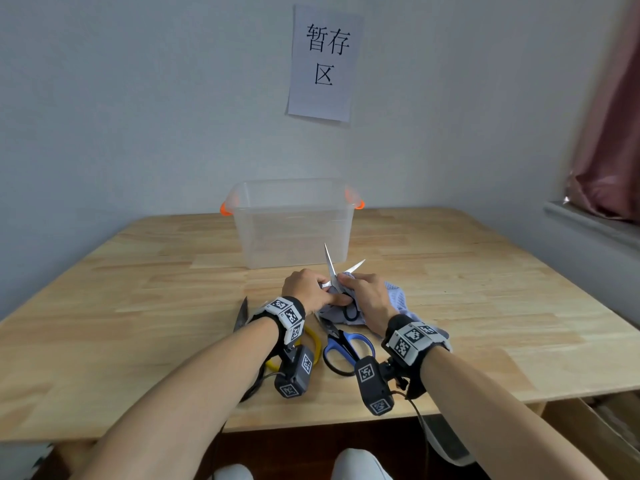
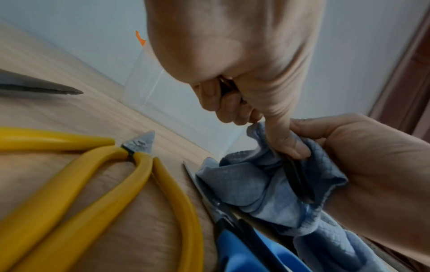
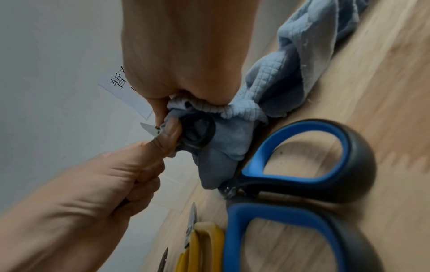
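Head camera looks down at a light wooden table [image 1: 138, 306]. Closest to the person, on the near side of the clear plastic box [image 1: 294, 237], lie two pairs of scissors. One is the yellow-handled scissors [image 2: 143, 162] and one is the blue-and-black-handled scissors [image 1: 346, 342]. Left of the yellow pair lies one dark pointed blade [image 1: 242, 315]; its other end is hidden by the left wrist.

A bit closer to the box are the two hands. They hold a third pair, the small black-handled scissors [image 1: 330, 265], just in front of the box. Its shiny blades are spread in a V and point up toward the box. The left hand [image 1: 308, 287] has its fingers curled around a black handle, with the thumb pressed on it. The right hand [image 1: 367, 296] squeezes one blue-grey quilted cloth [image 1: 394, 299] around the scissors near where the blades meet. The rest of the cloth trails on the table, away from the box.

The one box has two orange clips [image 1: 225, 207], one on each side. Above the box, one white paper sheet [image 1: 323, 64] on the wall reads "暂存区".
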A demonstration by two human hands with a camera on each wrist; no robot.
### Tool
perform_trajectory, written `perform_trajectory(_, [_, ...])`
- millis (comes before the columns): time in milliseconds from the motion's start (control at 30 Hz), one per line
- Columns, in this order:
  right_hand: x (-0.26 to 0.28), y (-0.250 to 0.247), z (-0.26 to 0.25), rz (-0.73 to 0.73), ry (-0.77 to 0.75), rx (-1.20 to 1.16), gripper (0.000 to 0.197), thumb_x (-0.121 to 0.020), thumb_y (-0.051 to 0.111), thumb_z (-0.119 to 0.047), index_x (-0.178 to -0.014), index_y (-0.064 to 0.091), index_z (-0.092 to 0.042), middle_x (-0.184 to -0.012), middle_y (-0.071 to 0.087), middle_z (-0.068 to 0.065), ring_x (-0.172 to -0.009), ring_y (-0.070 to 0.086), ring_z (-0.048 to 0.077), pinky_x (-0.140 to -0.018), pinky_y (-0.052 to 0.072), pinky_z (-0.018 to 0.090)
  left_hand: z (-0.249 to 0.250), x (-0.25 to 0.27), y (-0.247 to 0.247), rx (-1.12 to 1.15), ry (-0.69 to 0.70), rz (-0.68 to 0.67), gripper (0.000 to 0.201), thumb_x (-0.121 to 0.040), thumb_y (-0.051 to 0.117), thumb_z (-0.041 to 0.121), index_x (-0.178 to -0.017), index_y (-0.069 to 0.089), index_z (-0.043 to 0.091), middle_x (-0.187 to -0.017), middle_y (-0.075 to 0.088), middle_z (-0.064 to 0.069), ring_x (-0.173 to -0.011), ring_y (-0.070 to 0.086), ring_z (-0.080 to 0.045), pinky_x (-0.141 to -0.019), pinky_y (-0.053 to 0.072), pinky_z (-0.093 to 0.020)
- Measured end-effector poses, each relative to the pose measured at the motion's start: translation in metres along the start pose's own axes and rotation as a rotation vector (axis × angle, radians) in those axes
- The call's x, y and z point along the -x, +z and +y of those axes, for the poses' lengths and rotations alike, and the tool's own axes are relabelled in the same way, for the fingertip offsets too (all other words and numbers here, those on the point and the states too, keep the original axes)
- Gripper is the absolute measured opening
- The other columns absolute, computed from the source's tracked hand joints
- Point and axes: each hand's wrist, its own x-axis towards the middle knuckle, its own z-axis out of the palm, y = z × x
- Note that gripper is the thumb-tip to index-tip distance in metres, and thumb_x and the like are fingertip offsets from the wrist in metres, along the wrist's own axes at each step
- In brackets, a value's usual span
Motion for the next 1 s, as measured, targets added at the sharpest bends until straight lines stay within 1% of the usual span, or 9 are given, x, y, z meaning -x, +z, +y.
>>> perform_trajectory(100, [-0.003,0.002,0.001,0.040,0.003,-0.035,0.029,-0.085,0.069,-0.021,-0.079,0.071,0.007,-0.087,0.070,0.031,-0.075,0.066,0.028,-0.078,0.056,0.044,0.001,0.001,-0.001,-0.015,-0.003,0.005,0.056,-0.055,0.085,0.064,-0.055,0.056,0.017,-0.053,0.045,0.006,-0.053,0.040,-0.015,-0.050,0.026,-0.029])
perform_trajectory(200, [-0.004,0.000,-0.001,0.093,0.034,-0.084,0.024,-0.088,0.069,-0.017,-0.082,0.071,0.005,-0.083,0.072,0.023,-0.079,0.070,0.033,-0.081,0.058,0.053,0.004,0.006,-0.003,-0.030,0.007,-0.002,0.057,-0.057,0.085,0.063,-0.050,0.047,0.021,-0.050,0.041,0.009,-0.051,0.038,-0.014,-0.049,0.024,-0.029])
perform_trajectory(500, [-0.011,-0.013,-0.006,0.184,0.047,-0.174,0.022,-0.095,0.063,-0.011,-0.084,0.066,0.008,-0.073,0.068,0.021,-0.062,0.067,0.029,-0.057,0.058,0.032,0.001,0.012,-0.006,-0.012,-0.020,-0.056,0.053,-0.058,0.083,0.066,-0.054,0.054,0.021,-0.053,0.044,0.007,-0.051,0.038,-0.013,-0.049,0.024,-0.028])
perform_trajectory(633, [-0.018,-0.022,-0.002,0.239,0.073,-0.228,0.030,-0.095,0.065,-0.022,-0.101,0.065,0.008,-0.096,0.069,0.031,-0.082,0.069,0.037,-0.081,0.059,0.052,-0.007,0.010,-0.012,0.040,-0.063,-0.013,0.060,-0.055,0.084,0.067,-0.086,0.076,0.016,-0.071,0.065,-0.005,-0.070,0.061,-0.023,-0.051,0.033,-0.028])
perform_trajectory(733, [-0.018,-0.024,0.000,0.192,0.090,-0.182,0.034,-0.095,0.065,-0.026,-0.100,0.066,0.008,-0.099,0.066,0.037,-0.082,0.067,0.038,-0.085,0.057,0.056,-0.007,0.009,-0.015,0.152,-0.065,0.046,0.057,-0.060,0.084,0.063,-0.062,0.063,0.009,-0.058,0.052,-0.012,-0.062,0.052,-0.032,-0.052,0.032,-0.033])
perform_trajectory(800, [-0.012,-0.024,-0.002,0.118,0.096,-0.134,0.033,-0.097,0.063,-0.024,-0.097,0.065,0.009,-0.092,0.066,0.036,-0.082,0.068,0.038,-0.083,0.059,0.050,0.001,0.012,-0.018,0.269,-0.100,0.049,0.065,-0.066,0.081,0.061,-0.047,0.034,0.021,-0.049,0.023,0.004,-0.053,0.031,-0.021,-0.054,0.019,-0.031])
perform_trajectory(867, [-0.011,-0.025,-0.002,0.050,0.096,-0.109,0.027,-0.098,0.060,-0.018,-0.090,0.064,0.007,-0.080,0.066,0.024,-0.069,0.067,0.029,-0.065,0.061,0.033,0.010,0.013,-0.019,0.360,-0.145,0.044,0.066,-0.070,0.079,0.060,-0.051,0.028,0.022,-0.052,0.025,0.006,-0.057,0.028,-0.015,-0.055,0.018,-0.029])
perform_trajectory(933, [-0.008,-0.024,-0.004,-0.005,0.109,-0.110,0.026,-0.099,0.059,-0.017,-0.084,0.063,0.003,-0.072,0.067,0.016,-0.063,0.067,0.020,-0.051,0.055,0.023,0.015,0.011,-0.018,0.441,-0.173,0.029,0.055,-0.074,0.076,0.059,-0.056,0.047,0.016,-0.061,0.044,0.003,-0.067,0.042,-0.015,-0.057,0.027,-0.027])
perform_trajectory(1000, [-0.008,-0.023,-0.002,-0.047,0.120,-0.079,0.028,-0.100,0.057,-0.019,-0.079,0.062,-0.002,-0.068,0.068,0.012,-0.066,0.068,0.019,-0.054,0.053,0.023,0.019,0.009,-0.017,0.508,-0.196,-0.005,0.054,-0.073,0.075,0.059,-0.085,0.070,0.007,-0.092,0.063,-0.001,-0.091,0.053,-0.018,-0.067,0.037,-0.024])
